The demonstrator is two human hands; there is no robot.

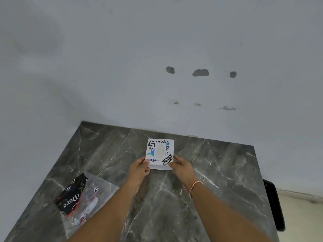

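White square sticker sheet (pixel 160 153), printed with small logos, sits at the far middle of the dark grey marble-patterned bench (pixel 218 189), pinched at both near corners. Nearest, at the left, a clear plastic packet of other stickers (pixel 82 198) lies well apart and out of the way. The left hand (pixel 139 169) grips the near left corner, thumb on top. The right hand (pixel 181 167) grips the near right corner beside the slanted black label (pixel 167 160). To lift a sticker cleanly, I judge the left should pin the sheet flat while a right fingernail works under one edge, peeling low and slowly. Beyond stands a pale patched wall (pixel 157 49).
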